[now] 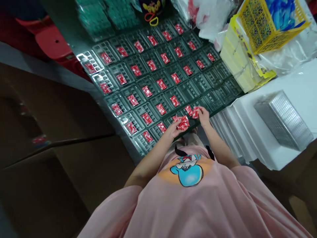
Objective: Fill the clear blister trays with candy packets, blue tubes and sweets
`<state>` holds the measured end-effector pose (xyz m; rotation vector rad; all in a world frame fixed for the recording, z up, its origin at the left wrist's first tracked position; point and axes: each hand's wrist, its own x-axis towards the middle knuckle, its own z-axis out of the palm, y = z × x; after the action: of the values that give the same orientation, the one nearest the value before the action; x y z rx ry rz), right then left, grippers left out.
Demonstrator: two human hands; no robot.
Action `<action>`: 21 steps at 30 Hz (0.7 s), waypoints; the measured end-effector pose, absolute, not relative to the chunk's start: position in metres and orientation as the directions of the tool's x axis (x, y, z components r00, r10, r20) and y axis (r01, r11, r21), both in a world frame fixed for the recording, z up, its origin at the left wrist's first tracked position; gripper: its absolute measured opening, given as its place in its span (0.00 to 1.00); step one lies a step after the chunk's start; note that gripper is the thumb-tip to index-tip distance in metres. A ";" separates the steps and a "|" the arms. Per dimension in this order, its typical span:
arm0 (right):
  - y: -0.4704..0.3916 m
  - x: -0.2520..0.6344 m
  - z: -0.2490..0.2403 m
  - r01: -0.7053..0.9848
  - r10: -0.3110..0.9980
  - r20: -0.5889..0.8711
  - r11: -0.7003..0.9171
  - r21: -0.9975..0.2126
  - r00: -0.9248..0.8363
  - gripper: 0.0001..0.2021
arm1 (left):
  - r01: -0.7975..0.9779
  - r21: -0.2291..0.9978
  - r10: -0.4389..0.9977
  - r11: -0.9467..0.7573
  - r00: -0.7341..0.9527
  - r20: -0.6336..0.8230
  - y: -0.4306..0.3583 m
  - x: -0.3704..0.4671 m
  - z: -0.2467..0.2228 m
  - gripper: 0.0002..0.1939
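Near the front edge of the table, my left hand (174, 129) is closed around a small pile of red packets (183, 122) with white print. My right hand (204, 116) pinches a single red packet (195, 112) just to the right of that pile. Below both hands lie clear plastic trays (193, 90) in slanting rows, edge to edge on the dark green surface. Many trays carry one red packet each, such as the packet (174, 100) beyond my left hand. Another packet (188, 110) lies between my hands, and one beside the pile is partly hidden.
Stacked green-tinted plastic trays (95, 19) stand at the back left. A yellow basket (260, 29) of blue items sits at the back right, by yellow-edged cards (237, 56). Silvery stacked trays (284, 120) rest on white sheets at right. Cardboard boxes (56, 109) and a red stool (53, 41) are left.
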<state>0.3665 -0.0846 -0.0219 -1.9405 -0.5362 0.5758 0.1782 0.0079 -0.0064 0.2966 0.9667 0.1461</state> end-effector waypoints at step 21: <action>-0.067 0.453 -0.023 0.358 0.752 -0.136 -0.454 -0.816 0.645 0.13 | -0.051 0.301 0.288 0.952 0.474 -0.832 -0.003 0.253 -0.001 0.13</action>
<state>0.4526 -0.0667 -0.0228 -2.0670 -0.8625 0.6305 0.2525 -0.0029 -0.0009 0.2483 1.0591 0.2097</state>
